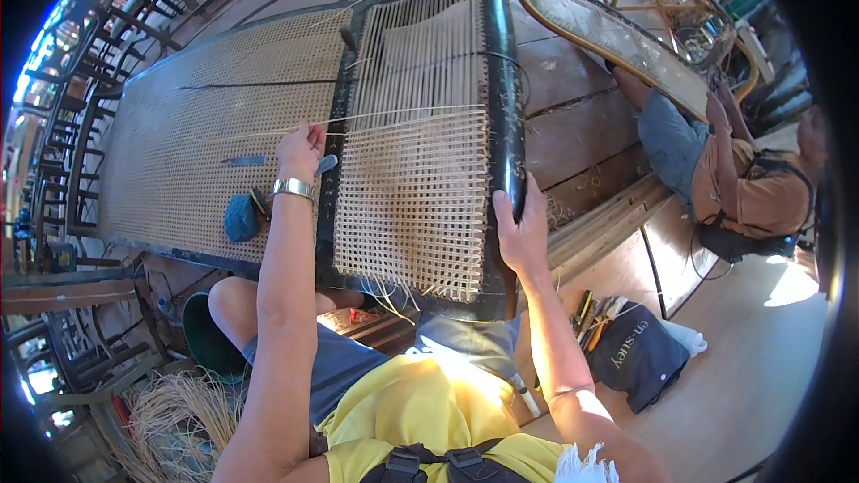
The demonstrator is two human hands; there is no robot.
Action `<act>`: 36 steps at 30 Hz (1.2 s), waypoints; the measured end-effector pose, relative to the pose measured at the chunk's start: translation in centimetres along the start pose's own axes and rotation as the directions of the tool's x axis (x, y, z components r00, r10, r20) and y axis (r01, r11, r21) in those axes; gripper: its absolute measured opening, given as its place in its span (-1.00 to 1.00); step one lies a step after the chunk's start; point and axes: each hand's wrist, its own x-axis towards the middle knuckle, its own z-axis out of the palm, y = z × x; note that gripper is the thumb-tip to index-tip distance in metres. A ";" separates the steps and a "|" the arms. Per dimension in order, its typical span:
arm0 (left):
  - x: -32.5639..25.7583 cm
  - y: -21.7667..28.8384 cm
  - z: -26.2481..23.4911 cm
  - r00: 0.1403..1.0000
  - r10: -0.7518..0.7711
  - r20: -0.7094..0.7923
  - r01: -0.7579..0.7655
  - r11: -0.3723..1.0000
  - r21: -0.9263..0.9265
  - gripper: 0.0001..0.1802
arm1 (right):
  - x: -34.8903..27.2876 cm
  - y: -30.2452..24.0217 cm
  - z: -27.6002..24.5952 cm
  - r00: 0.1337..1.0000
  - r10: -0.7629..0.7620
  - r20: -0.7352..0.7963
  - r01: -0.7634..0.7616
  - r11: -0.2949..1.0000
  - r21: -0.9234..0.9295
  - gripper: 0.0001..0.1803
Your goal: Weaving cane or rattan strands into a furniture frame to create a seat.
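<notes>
A dark wooden frame (506, 80) lies in front of me, with a cane panel on each side of its middle rail. The right panel (407, 206) is woven in its near half; its far half (434, 45) shows mostly lengthwise strands. My left hand (302, 150) is pinched on a pale cane strand (403, 114) that stretches right across this panel. My right hand (525, 231) grips the frame's right edge, thumb on top. A long dark thin rod (259, 85) crosses both panels. Near my left wrist lie a blade (243, 161), a blue handle (327, 164) and a blue lump (241, 218).
At right, another person (752, 179) sits with hands on a curved wooden frame (582, 31). A dark bag (637, 353) with tools lies right of my legs. Loose cane strands (179, 420) are heaped at lower left. Dark chair frames (80, 143) stand along the left.
</notes>
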 end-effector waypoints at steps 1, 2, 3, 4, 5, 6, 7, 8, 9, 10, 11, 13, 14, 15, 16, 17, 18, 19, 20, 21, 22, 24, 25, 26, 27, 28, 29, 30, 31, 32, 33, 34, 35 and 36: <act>0.4 0.6 -0.4 1.000 -0.020 0.012 0.020 1.000 0.007 -0.94 | -0.3 -0.3 -0.4 0.999 -0.038 0.000 0.038 0.995 -0.092 -0.24; -0.3 0.9 0.4 0.995 0.019 0.101 -0.028 0.996 0.088 -0.93 | -0.6 -0.6 -0.9 0.982 -0.164 -0.094 0.138 0.962 -0.237 -0.25; -0.7 2.2 1.0 0.997 0.019 0.080 -0.026 0.996 0.084 -0.93 | -0.7 -1.5 -1.4 0.945 -0.303 -0.123 0.253 0.916 -0.310 -0.29; -0.9 4.1 1.2 0.985 0.064 0.158 -0.089 0.984 0.154 -0.92 | -0.8 -2.9 -1.1 0.925 -0.369 -0.087 0.324 0.888 -0.327 -0.32; -1.3 5.7 1.3 0.966 0.100 0.238 -0.153 0.964 0.216 -0.92 | -0.7 -4.0 -0.6 0.898 -0.437 -0.050 0.395 0.852 -0.343 -0.36; -2.3 7.1 1.2 0.971 0.110 0.212 -0.156 0.965 0.213 -0.92 | -0.5 -5.3 0.7 0.895 -0.444 -0.029 0.412 0.850 -0.328 -0.36; -3.6 8.7 0.6 0.956 0.128 0.264 -0.198 0.946 0.257 -0.89 | -0.6 -7.1 2.8 0.872 -0.458 0.173 0.487 0.847 -0.214 -0.38; -4.7 10.3 0.1 0.938 0.144 0.316 -0.242 0.924 0.297 -0.87 | -0.8 -9.0 5.3 0.800 -0.477 0.363 0.539 0.838 -0.088 -0.41; -5.7 11.8 -1.0 0.948 0.162 0.275 -0.245 0.922 0.301 -0.87 | -1.1 -11.1 8.2 0.735 -0.515 0.440 0.581 0.814 -0.018 -0.40; -6.7 12.2 -0.1 0.919 0.105 0.381 -0.233 0.923 0.307 -0.86 | -1.1 -12.8 9.9 0.682 -0.540 0.493 0.610 0.792 0.023 -0.40; -7.3 12.5 0.2 0.878 0.040 0.476 -0.210 0.927 0.310 -0.85 | -1.1 -14.2 12.1 0.654 -0.513 0.556 0.574 0.815 0.078 -0.39; -9.0 13.9 -1.0 0.860 0.043 0.508 -0.220 0.930 0.294 -0.84 | -2.7 -17.3 18.5 0.603 -0.534 0.593 0.537 0.821 0.194 -0.37; -10.1 14.5 -1.5 0.821 0.040 0.570 -0.231 0.936 0.267 -0.83 | -3.7 -18.7 21.6 0.598 -0.568 0.566 0.549 0.804 0.227 -0.37; -11.0 15.3 -2.6 0.823 0.032 0.567 -0.220 0.938 0.266 -0.83 | -4.3 -20.4 24.8 0.528 -0.641 0.557 0.576 0.753 0.319 -0.37; -11.8 15.8 -3.3 0.818 0.033 0.574 -0.216 0.943 0.254 -0.80 | -4.8 -21.8 27.4 0.470 -0.698 0.540 0.602 0.701 0.383 -0.37; -12.3 16.0 -3.8 0.805 0.028 0.592 -0.207 0.949 0.238 -0.77 | -6.3 -22.6 30.1 0.506 -0.681 0.528 0.607 0.717 0.343 -0.41; -12.3 15.3 -3.2 0.792 0.032 0.610 -0.192 0.961 0.199 -0.73 | -6.7 -22.1 33.0 0.565 -0.652 0.506 0.618 0.741 0.264 -0.44; -12.1 14.8 -2.6 0.773 0.032 0.633 -0.170 0.973 0.158 -0.69 | -8.0 -20.3 40.0 0.617 -0.613 0.493 0.624 0.763 0.168 -0.44; -11.9 13.0 0.2 0.733 0.005 0.680 -0.121 0.985 0.124 -0.68 | -5.5 -15.3 43.5 0.867 -0.396 0.301 0.112 0.744 0.659 -0.51; -12.0 14.3 -2.1 0.775 0.018 0.632 -0.132 0.982 0.134 -0.66 | -6.3 -16.0 43.9 0.871 -0.394 0.294 0.114 0.744 0.659 -0.51; -11.6 14.4 -3.3 0.761 0.010 0.649 -0.113 0.987 0.118 -0.66 | -6.3 -16.1 43.3 0.836 -0.410 0.365 0.036 0.705 0.708 -0.55; -10.9 13.9 -4.2 0.791 0.009 0.612 -0.088 0.991 0.099 -0.63 | -6.0 -18.0 41.1 0.752 -0.444 0.486 -0.132 0.622 0.772 -0.63; -10.8 13.6 -4.1 0.772 -0.004 0.636 -0.068 0.994 0.088 -0.63 | -5.4 -19.4 39.4 0.707 -0.465 0.532 -0.217 0.573 0.790 -0.67; -10.9 13.8 -4.2 0.776 -0.003 0.631 -0.063 0.995 0.083 -0.63 | -4.9 -21.3 38.0 0.649 -0.501 0.572 -0.309 0.514 0.800 -0.71; -10.9 13.8 -4.2 0.780 -0.004 0.626 -0.058 0.995 0.078 -0.63 | -3.9 -21.6 35.6 0.658 -0.495 0.568 -0.294 0.525 0.798 -0.71; -10.9 14.1 -4.5 0.775 0.001 0.632 -0.058 0.996 0.069 -0.63 | -2.6 -21.7 31.0 0.530 -0.481 0.698 -0.092 0.786 0.612 -0.70; -11.1 14.3 -4.4 0.775 0.001 0.631 -0.059 0.996 0.072 -0.63 | -1.5 -21.2 26.4 0.425 -0.397 0.814 0.161 0.918 0.363 -0.69; -11.0 13.9 -3.8 0.769 -0.005 0.640 -0.053 0.996 0.071 -0.63 | -0.8 -18.7 23.4 0.530 -0.476 0.702 0.288 0.879 0.379 -0.60; -10.6 13.4 -3.6 0.761 0.000 0.649 -0.052 0.997 0.061 -0.63 | -0.4 -16.0 20.6 0.597 -0.561 0.574 0.414 0.828 0.378 -0.51; -9.9 13.0 -3.9 0.815 -0.033 0.579 -0.059 0.989 0.139 -0.65 | 1.0 -14.5 16.7 0.570 -0.472 0.673 0.364 0.879 0.308 -0.54; -9.2 12.6 -4.4 0.867 -0.061 0.495 -0.057 0.974 0.221 -0.66 | 2.3 -13.2 13.2 0.555 -0.414 0.721 0.404 0.892 0.202 -0.55; -8.9 12.6 -5.2 0.875 -0.046 0.482 -0.069 0.973 0.219 -0.66 | 3.8 -12.7 10.1 0.576 -0.362 0.733 0.429 0.897 0.105 -0.59; -8.7 12.2 -5.2 0.895 -0.052 0.443 -0.054 0.974 0.222 -0.68 | 6.2 -9.6 7.6 0.640 -0.302 0.707 0.367 0.928 0.064 -0.63; -8.7 11.8 -5.4 0.914 -0.061 0.402 -0.034 0.974 0.225 -0.69 | 9.0 -8.6 4.5 0.701 -0.293 0.650 0.460 0.883 -0.098 -0.65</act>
